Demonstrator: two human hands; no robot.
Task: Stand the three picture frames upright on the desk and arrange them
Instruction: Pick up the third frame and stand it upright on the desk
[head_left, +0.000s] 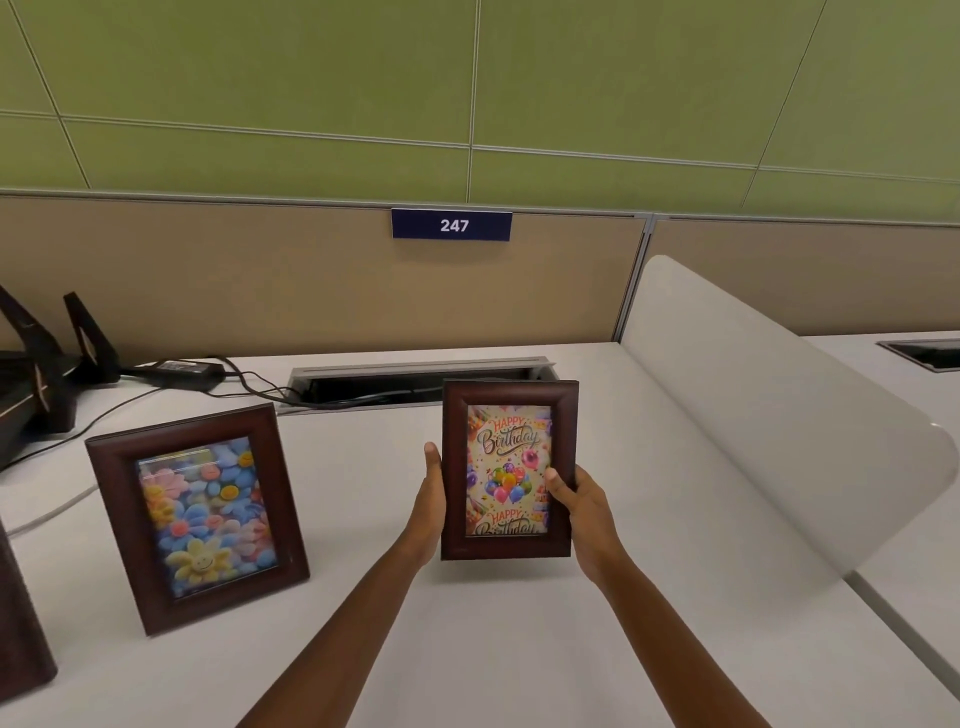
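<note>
A dark wooden birthday frame (509, 395) with a "Happy Birthday" balloon picture is upright at the middle of the white desk (467, 649); whether its bottom edge touches the desk I cannot tell. My left hand (430, 499) grips its left edge and my right hand (576, 512) grips its right edge, thumb on the front. To the left, a flower frame (195, 519) with smiling flowers stands upright, leaning back. Only a dark corner of a third frame (21, 623) shows at the far left edge.
A white curved divider (753, 415) rises just right of the birthday frame. Behind it lies an open cable tray (415, 384). A black power adapter (182, 371) with cables and a black stand (47, 364) sit at the back left. A beige partition carries a sign "247" (452, 224).
</note>
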